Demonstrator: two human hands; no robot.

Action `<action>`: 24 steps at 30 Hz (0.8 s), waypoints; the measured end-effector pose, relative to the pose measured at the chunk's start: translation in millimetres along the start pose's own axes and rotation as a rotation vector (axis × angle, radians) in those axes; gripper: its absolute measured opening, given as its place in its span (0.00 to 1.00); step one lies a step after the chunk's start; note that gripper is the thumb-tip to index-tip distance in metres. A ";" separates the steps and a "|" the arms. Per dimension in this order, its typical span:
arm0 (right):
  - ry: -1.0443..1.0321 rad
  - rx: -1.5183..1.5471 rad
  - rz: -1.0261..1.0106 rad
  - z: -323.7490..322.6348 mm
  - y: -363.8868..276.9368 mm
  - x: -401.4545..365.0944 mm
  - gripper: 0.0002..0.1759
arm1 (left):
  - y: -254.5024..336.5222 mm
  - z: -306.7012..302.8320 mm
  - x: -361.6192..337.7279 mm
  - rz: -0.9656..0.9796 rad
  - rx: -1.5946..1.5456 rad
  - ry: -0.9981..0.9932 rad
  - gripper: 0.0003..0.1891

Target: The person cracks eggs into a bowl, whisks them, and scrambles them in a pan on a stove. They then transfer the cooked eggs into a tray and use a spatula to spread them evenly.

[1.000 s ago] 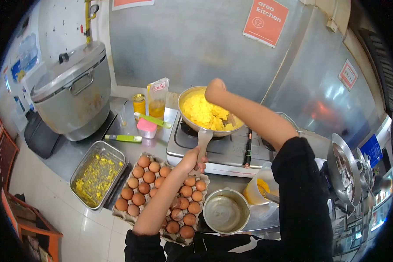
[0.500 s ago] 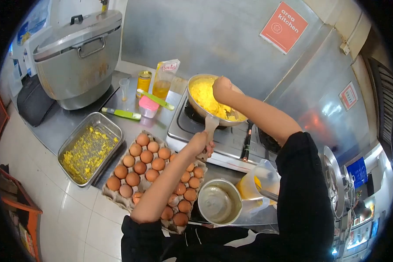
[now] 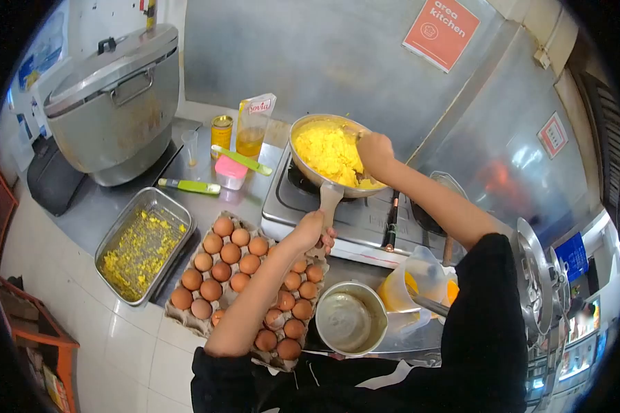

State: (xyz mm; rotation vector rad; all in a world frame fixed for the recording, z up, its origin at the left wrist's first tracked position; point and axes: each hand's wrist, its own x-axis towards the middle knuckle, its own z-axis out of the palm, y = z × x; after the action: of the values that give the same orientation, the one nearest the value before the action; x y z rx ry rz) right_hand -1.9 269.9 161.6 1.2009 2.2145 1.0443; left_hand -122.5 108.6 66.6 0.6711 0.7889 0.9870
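My left hand is wrapped round the pale handle of a frying pan, which sits on the stove. Yellow scrambled egg fills much of the pan in soft lumps. Over the pan's right side, my right hand is closed in a fist against the egg. Whatever it grips is mostly hidden; a thin metallic bit shows by the fingers. Below my left forearm lies a cardboard tray of brown eggs, some of them cracked shells.
The gas stove stands against a steel wall. Left are a metal tray with egg bits, a green-handled knife, a pink-lidded tub, an oil pouch and a large rice cooker. An empty pot and plastic jug are nearby.
My right hand has moved right and slightly down, towards the pan's right rim. The egg now looks heaped towards the pan's middle and left. My left hand still grips the handle.
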 end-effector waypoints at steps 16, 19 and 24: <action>0.587 -0.032 -0.613 37.2 113.5 16.2 0.34 | 35.1 -6.1 -13.2 -0.302 0.080 -0.096 0.11; 0.599 -0.047 -0.705 13.6 124.9 -13.3 0.37 | 31.6 -6.0 -13.9 -0.277 0.078 -0.087 0.10; 0.129 0.361 -0.324 -49.0 154.7 -78.1 0.28 | 33.2 -3.9 -15.8 -0.261 0.047 -0.065 0.10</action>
State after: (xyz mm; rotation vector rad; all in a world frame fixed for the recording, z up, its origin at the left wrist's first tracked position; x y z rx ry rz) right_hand 90.8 237.6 312.5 0.8792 2.6678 0.6256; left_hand -146.2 108.1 95.0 0.6199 0.8211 0.7086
